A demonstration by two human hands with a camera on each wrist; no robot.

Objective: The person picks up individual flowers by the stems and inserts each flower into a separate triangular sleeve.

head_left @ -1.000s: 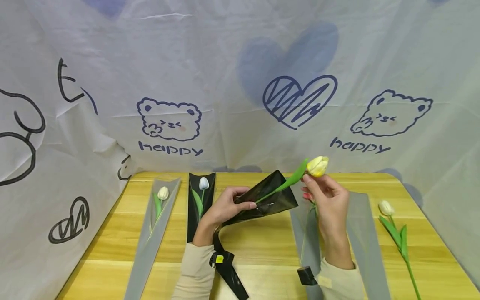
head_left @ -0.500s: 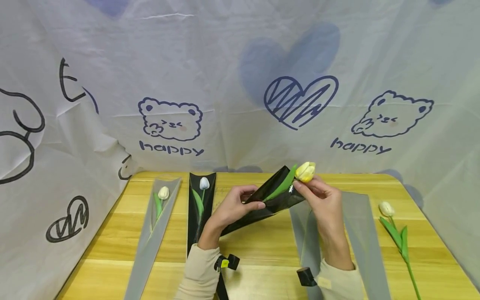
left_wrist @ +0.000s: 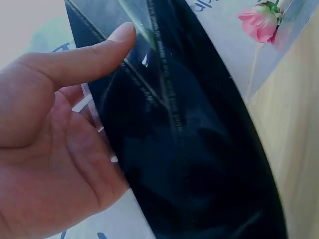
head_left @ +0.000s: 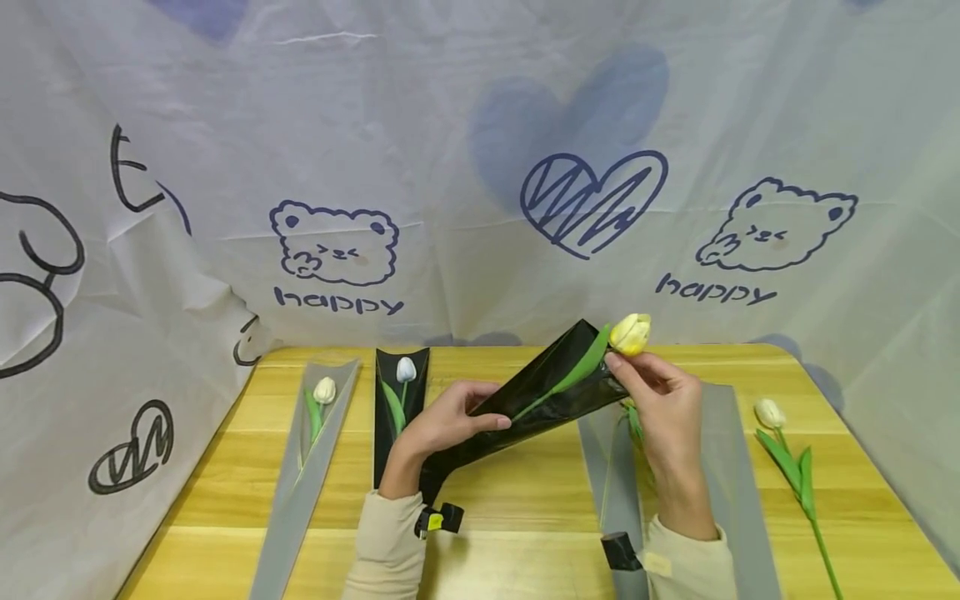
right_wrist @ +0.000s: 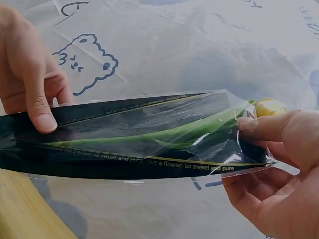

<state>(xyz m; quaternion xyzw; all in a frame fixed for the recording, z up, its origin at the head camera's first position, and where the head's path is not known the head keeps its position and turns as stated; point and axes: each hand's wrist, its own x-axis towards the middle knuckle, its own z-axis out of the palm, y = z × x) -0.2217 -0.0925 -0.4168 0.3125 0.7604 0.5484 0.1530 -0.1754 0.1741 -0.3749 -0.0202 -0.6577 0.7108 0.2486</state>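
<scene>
My left hand [head_left: 456, 417] grips a black flower sleeve [head_left: 517, 400] with a clear front, its thumb on the clear side. The sleeve slants up to the right above the table. Inside lies the green stem and leaf of a yellow tulip [head_left: 630, 333], whose bloom sticks out past the sleeve's mouth. Just below the bloom, my right hand [head_left: 663, 400] pinches the tulip at the mouth. In the right wrist view the thumb and fingers of my right hand [right_wrist: 279, 164] are at the film's edge, beside the tulip bloom [right_wrist: 270, 106]; the exact hold on the stem is hidden.
On the wooden table [head_left: 525, 533], a grey sleeve [head_left: 288, 500] with a white tulip and a black sleeve [head_left: 386, 450] with a pale blue tulip lie left. Another grey sleeve [head_left: 738, 467] and a loose white tulip [head_left: 770, 412] lie right. A pink flower [left_wrist: 259, 25] shows in the left wrist view.
The sleeve's mouth has moved up and right, closer to the yellow bloom, covering more of the stem and leaf. The right hand dipped left, then went back right with the tulip.
</scene>
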